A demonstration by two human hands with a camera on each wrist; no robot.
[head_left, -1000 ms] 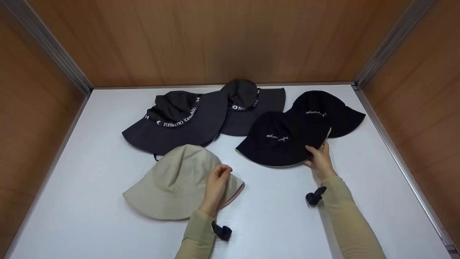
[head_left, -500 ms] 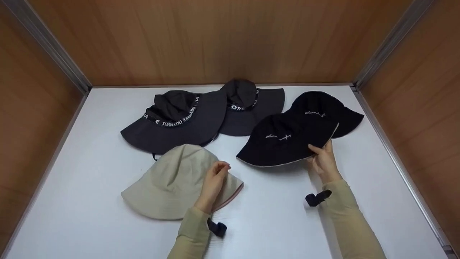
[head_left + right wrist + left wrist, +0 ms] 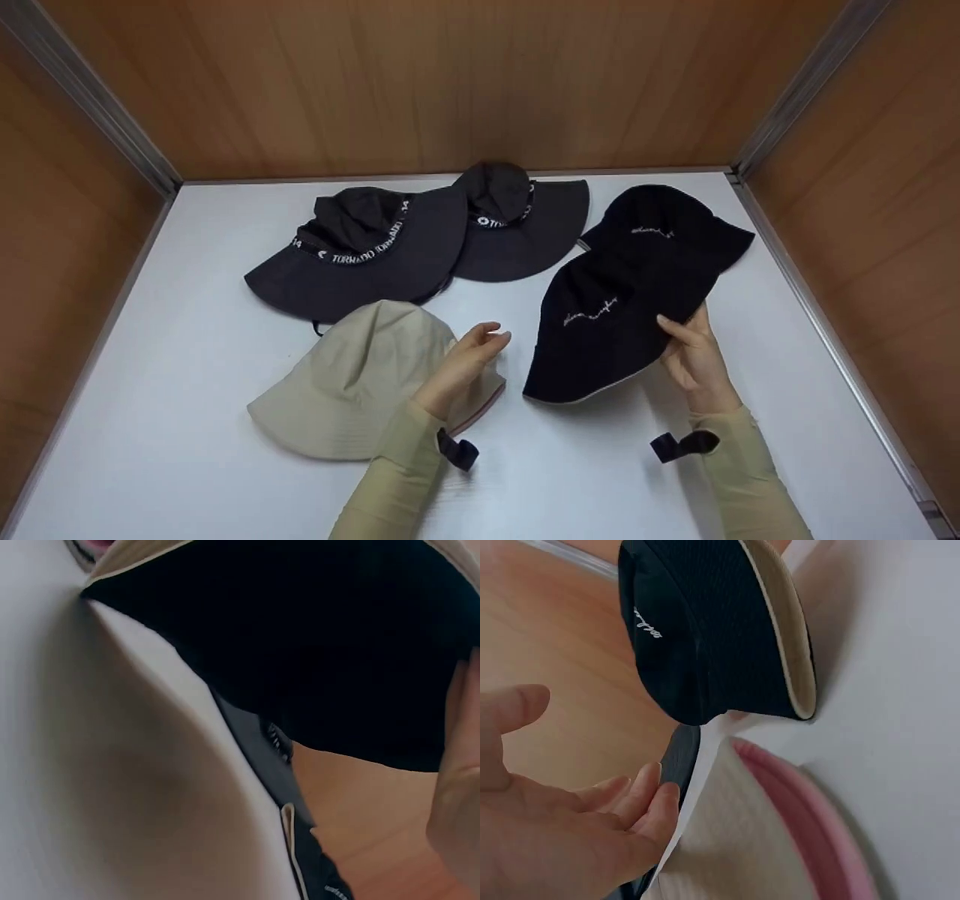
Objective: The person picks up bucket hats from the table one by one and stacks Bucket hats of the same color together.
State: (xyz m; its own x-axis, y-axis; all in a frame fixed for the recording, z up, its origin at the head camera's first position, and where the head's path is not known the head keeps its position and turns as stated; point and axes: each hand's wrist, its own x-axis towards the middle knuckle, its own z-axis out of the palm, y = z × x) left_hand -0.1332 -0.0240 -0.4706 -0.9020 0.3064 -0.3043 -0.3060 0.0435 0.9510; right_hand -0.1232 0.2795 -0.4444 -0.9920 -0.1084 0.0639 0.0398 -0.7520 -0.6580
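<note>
Black hat [image 3: 600,330] shifted, right grip [image 3: 699,360] pinching it, left grip [image 3: 459,369] spread by beige hat [image 3: 364,382], grey hats [image 3: 405,255] behind

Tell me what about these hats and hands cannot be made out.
Head view: part of the rear black hat, hidden by the held black hat.
Head view: its white script, too small to read.
Head view: part of the beige hat, behind the left hand.
Right wrist view: part of the right hand, beyond the edge.
</note>
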